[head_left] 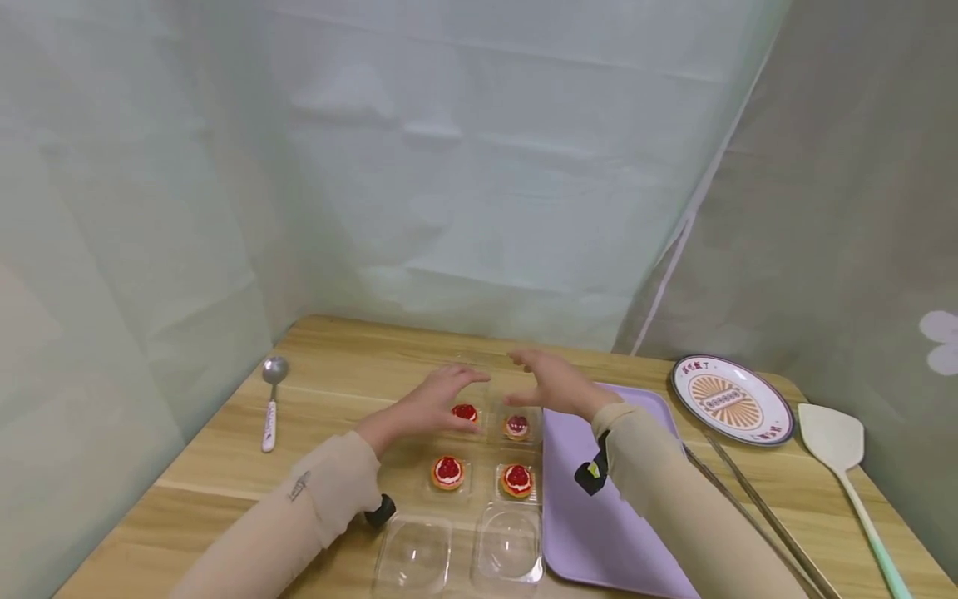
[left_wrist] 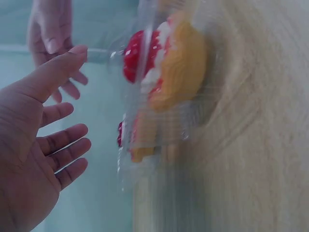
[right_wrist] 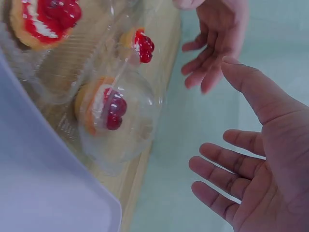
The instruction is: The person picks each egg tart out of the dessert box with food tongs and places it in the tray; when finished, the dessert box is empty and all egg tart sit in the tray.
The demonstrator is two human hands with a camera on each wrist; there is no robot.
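Note:
Several small tarts with red fruit and white cream sit in clear plastic boxes in the middle of the table. Nearest in the head view are a left tart [head_left: 447,472] and a right tart [head_left: 517,480]. Behind them lie another left tart [head_left: 465,413], partly behind my left hand [head_left: 427,403], and a back right tart [head_left: 516,428]. A domed clear lid [right_wrist: 140,113] covers that last one. My right hand [head_left: 557,384] hovers opposite the left, above the boxes. Both hands hold nothing, fingers spread and apart from the tarts.
Clear plastic lids [head_left: 509,545] lie toward me. A purple tray [head_left: 591,532] stands right of the boxes, under my right forearm. Farther right are a patterned plate [head_left: 732,399], metal tongs [head_left: 763,507] and a white spatula [head_left: 831,437]. A spoon [head_left: 271,408] lies left.

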